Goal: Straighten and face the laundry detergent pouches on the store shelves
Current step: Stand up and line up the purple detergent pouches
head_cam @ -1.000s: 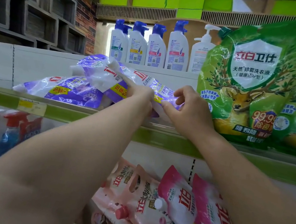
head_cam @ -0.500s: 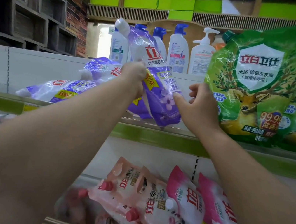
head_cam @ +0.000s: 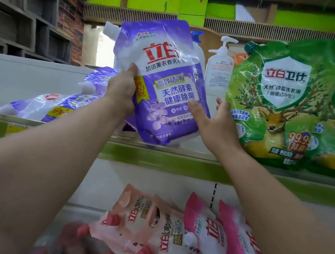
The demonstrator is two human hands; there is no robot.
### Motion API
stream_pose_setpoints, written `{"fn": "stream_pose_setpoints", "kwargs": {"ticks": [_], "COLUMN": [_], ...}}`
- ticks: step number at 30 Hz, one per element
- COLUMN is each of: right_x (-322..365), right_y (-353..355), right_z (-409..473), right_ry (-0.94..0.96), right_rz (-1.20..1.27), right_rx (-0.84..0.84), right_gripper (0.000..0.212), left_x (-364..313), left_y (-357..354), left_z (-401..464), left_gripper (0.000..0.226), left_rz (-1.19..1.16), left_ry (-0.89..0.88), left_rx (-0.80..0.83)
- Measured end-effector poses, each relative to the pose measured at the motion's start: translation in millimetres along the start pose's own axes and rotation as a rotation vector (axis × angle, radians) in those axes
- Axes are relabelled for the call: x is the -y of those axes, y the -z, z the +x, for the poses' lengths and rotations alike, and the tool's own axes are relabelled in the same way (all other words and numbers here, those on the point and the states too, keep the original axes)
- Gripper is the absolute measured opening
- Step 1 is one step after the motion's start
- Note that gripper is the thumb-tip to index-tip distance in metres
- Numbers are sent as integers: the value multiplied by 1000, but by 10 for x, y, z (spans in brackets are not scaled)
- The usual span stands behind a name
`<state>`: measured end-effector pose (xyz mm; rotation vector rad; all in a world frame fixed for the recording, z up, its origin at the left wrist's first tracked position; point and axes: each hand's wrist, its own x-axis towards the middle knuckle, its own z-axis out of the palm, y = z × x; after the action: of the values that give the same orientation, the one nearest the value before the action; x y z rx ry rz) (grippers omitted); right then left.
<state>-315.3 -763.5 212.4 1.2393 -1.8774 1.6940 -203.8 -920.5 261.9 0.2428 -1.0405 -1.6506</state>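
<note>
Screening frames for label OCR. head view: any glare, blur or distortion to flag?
Head view: glare streaks on the purple pouch the left hand holds, and on the green pouch; its print stays readable. The opening behind is blown out white. Pink pouches at the bottom edge are soft, and the forearms blur near the corners. Wide-angle bending shows on the shelf edge.

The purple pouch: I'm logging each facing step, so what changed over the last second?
The left hand raised the purple plastic detergent pouch from lying flat to upright, label forward. The right hand released its pinch and now steadies the pouch with open fingers. The green pouches stayed standing.
</note>
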Motion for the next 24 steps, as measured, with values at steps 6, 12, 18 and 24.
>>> {"fn": "stream_pose_setpoints", "kwargs": {"ticks": [6, 12, 18, 24], "right_x": [124, 131, 64, 37], "right_y": [8, -78, -77, -118], "right_z": [262, 334, 331, 253], "right_ry": [2, -102, -172, -254], "right_rz": [97, 321, 624, 650], "right_rx": [6, 120, 373, 215], "right_gripper": [89, 107, 37, 34], "left_x": [-40, -132, -142, -157], "left_y": [61, 116, 90, 2], "left_z": [122, 150, 116, 53], "left_gripper": [18, 19, 20, 23], "left_rz": [20, 38, 147, 294], "left_ry": [-12, -31, -19, -65], "left_rx": [64, 190, 180, 133]}}
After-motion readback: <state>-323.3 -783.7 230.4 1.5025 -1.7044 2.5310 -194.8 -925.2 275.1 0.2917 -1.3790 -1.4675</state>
